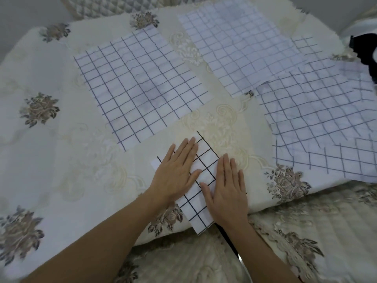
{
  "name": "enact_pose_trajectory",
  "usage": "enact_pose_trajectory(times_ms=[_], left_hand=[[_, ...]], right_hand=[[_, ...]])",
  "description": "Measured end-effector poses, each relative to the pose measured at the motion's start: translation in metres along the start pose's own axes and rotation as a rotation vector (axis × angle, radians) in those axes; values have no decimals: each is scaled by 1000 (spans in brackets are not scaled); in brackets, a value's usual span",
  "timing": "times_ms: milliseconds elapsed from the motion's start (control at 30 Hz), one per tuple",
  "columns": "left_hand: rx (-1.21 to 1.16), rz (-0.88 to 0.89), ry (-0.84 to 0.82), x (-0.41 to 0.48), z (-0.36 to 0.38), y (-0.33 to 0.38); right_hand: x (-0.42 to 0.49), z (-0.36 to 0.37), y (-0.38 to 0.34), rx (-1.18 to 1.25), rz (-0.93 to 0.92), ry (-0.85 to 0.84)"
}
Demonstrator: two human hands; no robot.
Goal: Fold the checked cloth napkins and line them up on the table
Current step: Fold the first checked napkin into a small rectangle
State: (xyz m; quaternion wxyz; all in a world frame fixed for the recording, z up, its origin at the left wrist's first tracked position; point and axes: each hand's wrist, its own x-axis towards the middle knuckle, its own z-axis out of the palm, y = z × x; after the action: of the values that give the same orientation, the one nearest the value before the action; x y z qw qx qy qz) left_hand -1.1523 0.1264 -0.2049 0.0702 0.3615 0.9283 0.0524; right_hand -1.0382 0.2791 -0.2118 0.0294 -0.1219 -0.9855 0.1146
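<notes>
A folded white napkin with a dark check point(201, 181) lies near the table's front edge, its lower corner over the edge. My left hand point(175, 170) presses flat on its left part with straight fingers. My right hand point(227, 186) lies flat on its right side, fingers straight. One unfolded checked napkin point(140, 86) is spread out beyond my hands at the middle left. Another unfolded napkin point(238, 50) lies at the back, right of centre. Several overlapping checked napkins point(318, 119) cover the right side.
The round table carries a cream embroidered tablecloth point(61, 139) with dark flower motifs. A quilted chair back point(98, 7) stands behind the table. A black and white object point(365, 48) sits at the far right edge. A patterned seat cushion point(306, 231) is below the table's front.
</notes>
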Motion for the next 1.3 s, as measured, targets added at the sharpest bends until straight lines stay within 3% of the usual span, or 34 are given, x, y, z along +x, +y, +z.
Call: enact_pose_trajectory(times_ms=[367, 500, 667, 833, 1033, 1300], left_hand=[[42, -51, -36, -16, 4, -2], [-29, -201, 54, -30, -12, 16], [-108, -459, 60, -42, -6, 65], [-135, -686, 79, -30, -4, 57], [-55, -625, 68, -16, -14, 33], [-1, -553, 189, -1, -21, 10]], right_hand=[[2, 5, 2, -24, -52, -91], [20, -16, 5, 17, -151, -101], [75, -18, 4, 104, -529, -113], [126, -14, 10, 175, -545, -51], [168, -11, 7, 79, -798, -102], [194, -13, -5, 28, -825, -167]])
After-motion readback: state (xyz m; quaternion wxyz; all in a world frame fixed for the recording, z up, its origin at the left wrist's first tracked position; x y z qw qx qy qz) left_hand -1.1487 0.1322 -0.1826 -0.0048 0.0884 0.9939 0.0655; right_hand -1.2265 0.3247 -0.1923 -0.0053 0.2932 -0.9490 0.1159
